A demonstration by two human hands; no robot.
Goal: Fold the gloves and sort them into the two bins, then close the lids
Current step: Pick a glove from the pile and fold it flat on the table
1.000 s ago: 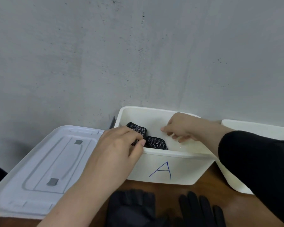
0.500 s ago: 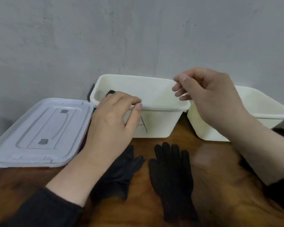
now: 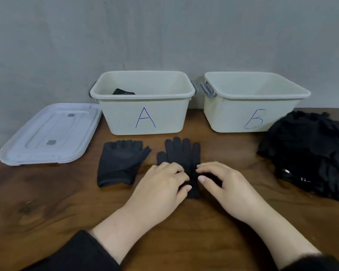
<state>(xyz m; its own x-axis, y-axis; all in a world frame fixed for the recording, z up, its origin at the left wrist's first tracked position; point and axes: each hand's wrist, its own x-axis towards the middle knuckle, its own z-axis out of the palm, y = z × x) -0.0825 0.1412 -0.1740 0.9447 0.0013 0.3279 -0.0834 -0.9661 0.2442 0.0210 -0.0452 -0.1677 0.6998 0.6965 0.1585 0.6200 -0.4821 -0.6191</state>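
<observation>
matt black cloth gloves (image 3: 181,153), smooth cream plastic bins (image 3: 145,116), glossy wood table (image 3: 47,202)

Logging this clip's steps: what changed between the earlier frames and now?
Both hands left bin A and came down to the table. The left hand and right hand now pinch the full-fingered glove. The fingerless glove, lids, bin B and glove pile look unmoved.

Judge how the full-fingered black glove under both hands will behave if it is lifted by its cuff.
The full-fingered glove lies flat like thin knit fabric, so it would probably droop limply. It looks light and unlikely to roll or break. The left hand and right hand curl their fingers onto its lower part, apparently bunching it, so it likely creases easily.
</observation>
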